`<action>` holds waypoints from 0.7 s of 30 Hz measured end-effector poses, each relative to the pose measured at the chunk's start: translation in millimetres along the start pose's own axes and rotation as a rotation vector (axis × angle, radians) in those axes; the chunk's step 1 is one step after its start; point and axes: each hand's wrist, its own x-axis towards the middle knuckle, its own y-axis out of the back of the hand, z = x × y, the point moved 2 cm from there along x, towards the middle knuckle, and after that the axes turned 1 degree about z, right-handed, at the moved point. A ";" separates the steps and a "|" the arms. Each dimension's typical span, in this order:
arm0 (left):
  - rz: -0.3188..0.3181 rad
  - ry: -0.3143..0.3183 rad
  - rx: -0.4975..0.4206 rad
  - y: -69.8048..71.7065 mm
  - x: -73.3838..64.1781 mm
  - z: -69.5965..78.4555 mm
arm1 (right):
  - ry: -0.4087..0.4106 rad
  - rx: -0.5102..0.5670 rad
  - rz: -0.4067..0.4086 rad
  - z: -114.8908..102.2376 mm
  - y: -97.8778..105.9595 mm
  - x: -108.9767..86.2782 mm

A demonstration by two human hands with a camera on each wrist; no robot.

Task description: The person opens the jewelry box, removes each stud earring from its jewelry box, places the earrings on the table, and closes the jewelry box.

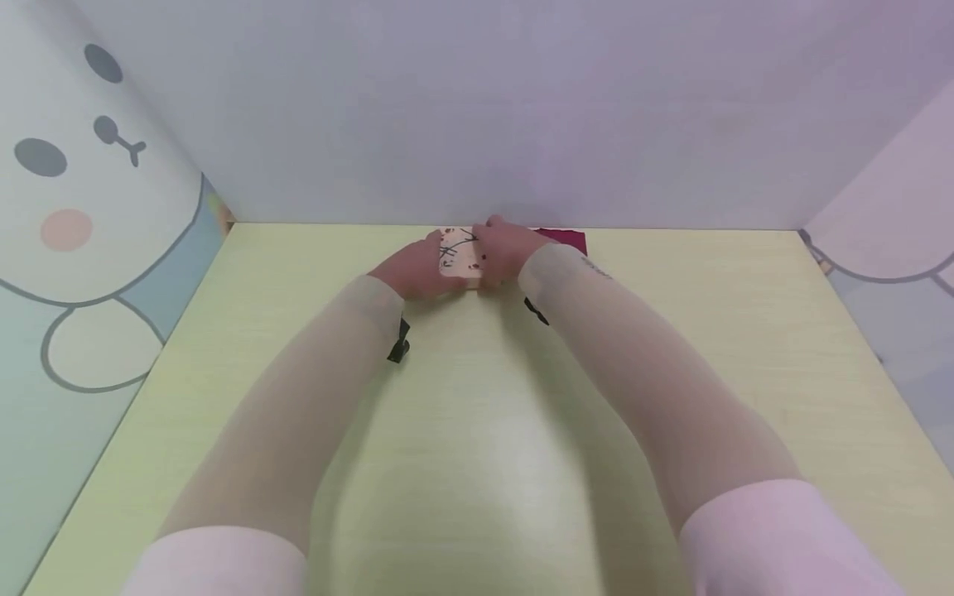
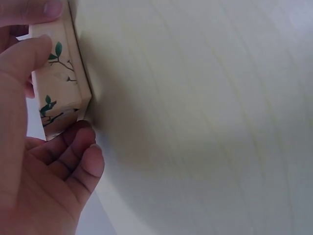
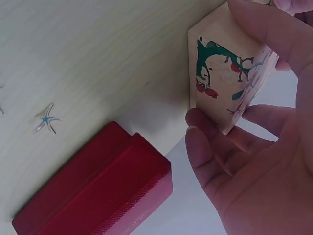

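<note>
Both hands hold a small cream box (image 1: pixel 460 258) printed with branches, green leaves and red berries, at the far edge of the table by the wall. My left hand (image 1: pixel 421 269) grips its left end; in the left wrist view its thumb lies along the printed side (image 2: pixel 61 78) and the fingers curl at the near corner. The right hand (image 1: pixel 508 250) has the other end, thumb on one face and fingers curled at a lower corner of the box (image 3: pixel 220 73) in the right wrist view.
A dark red ribbed box (image 3: pixel 107 181) lies just right of the right hand. Near it on the table is a small star-shaped trinket (image 3: pixel 47 119) with a blue centre. The pale wall (image 1: pixel 477 116) rises directly behind the table (image 1: pixel 477 463); side panels with cartoon figures flank it.
</note>
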 end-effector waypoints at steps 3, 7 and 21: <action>-0.008 -0.002 0.002 1.8 -1.1 -0.9 | -0.001 -0.010 0.015 -0.4 -0.6 0.6; -0.001 -0.003 -0.010 6.7 -3.3 -6.3 | 0.019 -0.030 0.043 -0.9 -0.9 0.1; 0.116 0.022 -0.048 21.5 -65.7 -17.8 | 0.048 0.107 0.204 41.1 1.1 -64.8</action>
